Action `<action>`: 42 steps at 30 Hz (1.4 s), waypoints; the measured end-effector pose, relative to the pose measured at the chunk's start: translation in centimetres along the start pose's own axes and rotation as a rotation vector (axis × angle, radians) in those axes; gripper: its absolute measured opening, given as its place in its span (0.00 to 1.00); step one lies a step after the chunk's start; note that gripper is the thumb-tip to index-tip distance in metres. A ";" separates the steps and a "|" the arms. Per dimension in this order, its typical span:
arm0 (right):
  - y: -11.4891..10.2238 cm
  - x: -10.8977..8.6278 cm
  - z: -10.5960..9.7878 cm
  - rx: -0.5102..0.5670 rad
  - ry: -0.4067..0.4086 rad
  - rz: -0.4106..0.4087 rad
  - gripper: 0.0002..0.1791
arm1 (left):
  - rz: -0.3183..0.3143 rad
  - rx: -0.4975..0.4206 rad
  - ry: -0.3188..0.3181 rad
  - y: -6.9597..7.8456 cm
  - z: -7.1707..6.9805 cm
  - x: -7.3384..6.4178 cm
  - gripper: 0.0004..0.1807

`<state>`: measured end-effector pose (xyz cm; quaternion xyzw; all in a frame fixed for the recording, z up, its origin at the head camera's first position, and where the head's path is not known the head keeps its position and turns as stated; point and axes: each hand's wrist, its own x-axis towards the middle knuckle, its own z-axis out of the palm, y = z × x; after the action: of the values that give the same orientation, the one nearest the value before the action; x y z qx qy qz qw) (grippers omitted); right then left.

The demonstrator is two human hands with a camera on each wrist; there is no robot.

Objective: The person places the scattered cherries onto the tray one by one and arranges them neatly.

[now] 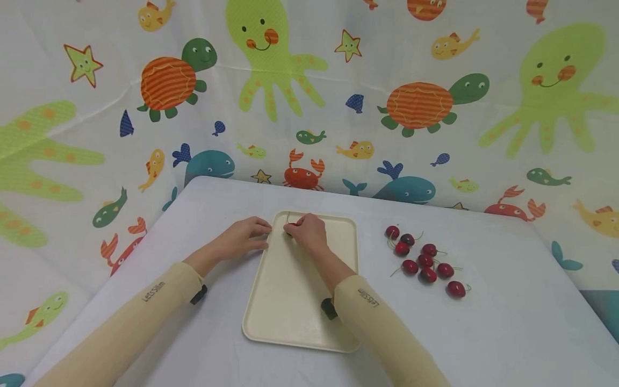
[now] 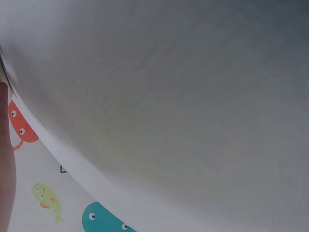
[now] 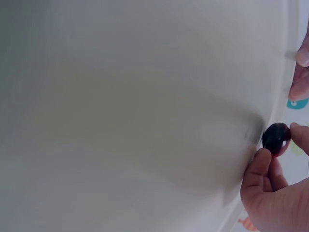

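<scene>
A dark red cherry with a thin stem is pinched between the thumb and fingers of my right hand, over the far left part of a cream rectangular tray. In the right wrist view the cherry looks almost black and sits just at or above the tray surface; whether it touches cannot be told. My left hand rests at the tray's left rim, fingers extended and holding nothing. Only a sliver of that hand enters the left wrist view.
Several loose cherries with stems lie on the white tabletop to the right of the tray. Behind and to the left hangs a curtain printed with sea animals, close to the table's edges.
</scene>
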<state>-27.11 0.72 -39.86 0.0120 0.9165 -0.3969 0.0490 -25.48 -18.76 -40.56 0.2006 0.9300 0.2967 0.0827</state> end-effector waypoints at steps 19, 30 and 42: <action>0.2 0.2 -0.1 -0.014 -0.002 0.003 0.19 | -0.010 0.010 0.001 0.1 0.1 0.0 0.23; -0.1 0.4 -1.7 -0.003 -0.040 0.064 0.25 | 0.005 0.024 -0.001 0.3 -0.1 -0.1 0.24; 0.2 -0.1 -2.9 0.002 -0.041 0.047 0.23 | -0.015 0.016 -0.013 0.3 -0.1 -0.2 0.24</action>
<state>-27.25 3.01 -38.00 0.0257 0.9143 -0.3968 0.0771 -25.25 -18.66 -40.25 0.1961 0.9333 0.2871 0.0895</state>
